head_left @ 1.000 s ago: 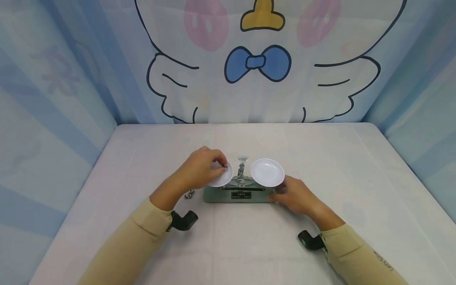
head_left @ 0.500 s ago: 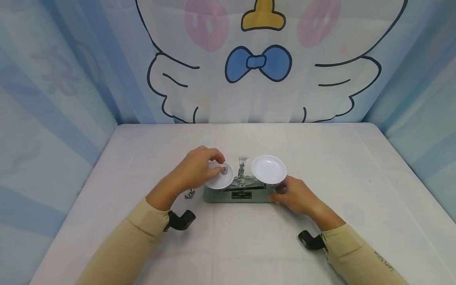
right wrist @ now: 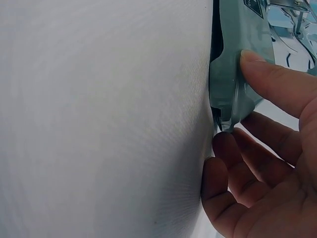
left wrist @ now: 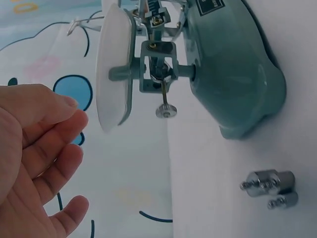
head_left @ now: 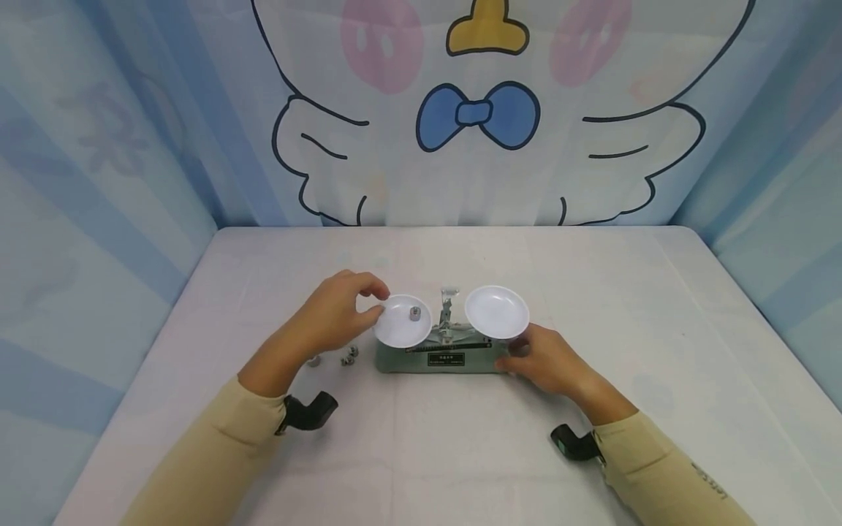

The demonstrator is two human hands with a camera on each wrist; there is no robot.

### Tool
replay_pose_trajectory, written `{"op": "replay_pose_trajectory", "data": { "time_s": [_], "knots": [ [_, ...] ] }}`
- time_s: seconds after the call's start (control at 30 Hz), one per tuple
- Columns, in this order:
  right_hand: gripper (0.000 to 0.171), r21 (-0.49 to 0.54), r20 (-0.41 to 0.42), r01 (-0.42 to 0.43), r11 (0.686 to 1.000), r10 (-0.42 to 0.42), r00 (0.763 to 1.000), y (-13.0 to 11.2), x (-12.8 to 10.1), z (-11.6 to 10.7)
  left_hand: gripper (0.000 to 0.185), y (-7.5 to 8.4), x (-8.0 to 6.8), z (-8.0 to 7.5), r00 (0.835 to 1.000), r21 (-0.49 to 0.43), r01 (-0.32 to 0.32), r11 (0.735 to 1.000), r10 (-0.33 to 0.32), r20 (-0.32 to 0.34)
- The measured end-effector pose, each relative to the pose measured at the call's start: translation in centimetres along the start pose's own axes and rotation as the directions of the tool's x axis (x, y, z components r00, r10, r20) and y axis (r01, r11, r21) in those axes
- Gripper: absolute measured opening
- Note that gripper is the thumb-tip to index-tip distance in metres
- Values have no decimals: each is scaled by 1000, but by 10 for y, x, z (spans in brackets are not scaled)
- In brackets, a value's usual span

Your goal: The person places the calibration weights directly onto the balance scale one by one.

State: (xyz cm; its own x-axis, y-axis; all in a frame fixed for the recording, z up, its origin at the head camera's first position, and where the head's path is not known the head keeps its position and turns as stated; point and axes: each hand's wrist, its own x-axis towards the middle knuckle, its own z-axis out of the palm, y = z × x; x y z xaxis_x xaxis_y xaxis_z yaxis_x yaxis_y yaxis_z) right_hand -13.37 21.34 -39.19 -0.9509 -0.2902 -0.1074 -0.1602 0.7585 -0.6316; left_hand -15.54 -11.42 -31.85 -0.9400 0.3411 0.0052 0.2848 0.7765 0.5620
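A green balance scale (head_left: 395,361) with two white pans stands mid-table. One small metal weight (head_left: 415,313) sits in the left pan (head_left: 392,332), while the right pan (head_left: 496,312) holds nothing and rides slightly higher. My left hand (head_left: 334,314) is just left of the left pan, thumb and fingers parted and holding nothing. In the left wrist view its fingertips are apart from the pan's edge. My right hand (head_left: 549,361) grips the right end of the base; the right wrist view has the thumb (right wrist: 270,74) on the front and the fingers around the end.
Several metal weights (left wrist: 265,182) stand on the table to the left of the base. Another weight (head_left: 314,361) is partly covered by the left wrist. Patterned curtains (head_left: 118,183) border the table at the back and sides.
My left hand has let go of the weight in the left pan and drawn back left. The left pan has sunk and the right one risen slightly. My right hand stays put.
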Motion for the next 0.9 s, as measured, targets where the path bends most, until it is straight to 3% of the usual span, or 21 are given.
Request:
{"op": "replay_pose_trajectory", "data": {
  "time_s": [0.6,0.9],
  "knots": [
    [55,3,3,10,1000,-10,1000,0,0,0,25,-31,-24,0,991,6,131,991,-131,18],
    [56,-4,7,3,1000,-3,1000,1,0,0,31,-50,-27,15,983,-17,181,983,-180,42]
  ]
}}
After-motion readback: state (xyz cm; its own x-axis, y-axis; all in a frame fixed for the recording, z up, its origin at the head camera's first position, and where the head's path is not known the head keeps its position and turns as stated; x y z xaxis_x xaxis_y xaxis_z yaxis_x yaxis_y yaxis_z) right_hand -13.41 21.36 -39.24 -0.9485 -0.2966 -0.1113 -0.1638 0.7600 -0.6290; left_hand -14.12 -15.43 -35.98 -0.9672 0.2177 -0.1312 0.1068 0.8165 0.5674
